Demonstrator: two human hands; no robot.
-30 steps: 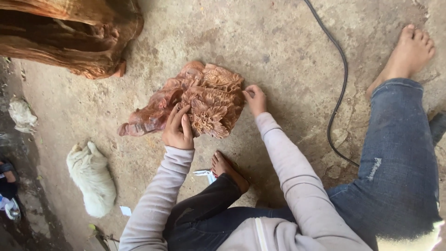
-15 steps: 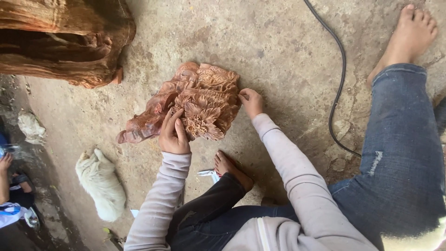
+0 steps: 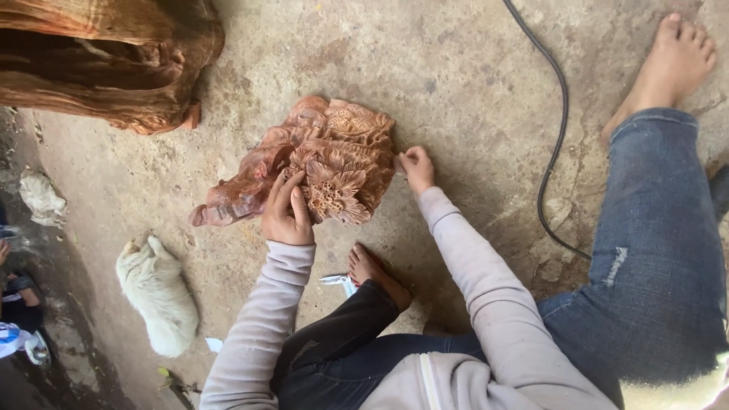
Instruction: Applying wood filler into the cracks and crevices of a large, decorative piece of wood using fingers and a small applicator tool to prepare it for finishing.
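A reddish-brown carved wooden piece (image 3: 334,152) with flower and leaf relief lies on the concrete floor (image 3: 456,76). My left hand (image 3: 286,212) rests on its near edge, fingers pressed onto the carved flowers. At the carving's right edge, my right hand (image 3: 415,168) has its fingers curled closed against the wood; whether it holds a small tool or paper is unclear. Both arms wear pale grey sleeves.
A large hollow wood trunk (image 3: 106,61) lies at top left. A black cable (image 3: 554,129) runs across the floor on the right. My bare feet (image 3: 373,273) (image 3: 672,61) rest nearby. A white dog (image 3: 158,296) lies at left. A small blue-white object (image 3: 337,282) sits beside my foot. Another person (image 3: 15,319) is at the left edge.
My right hand slid a little down along the carving's right edge. My left hand stays pressed on the carving. The view shifted slightly.
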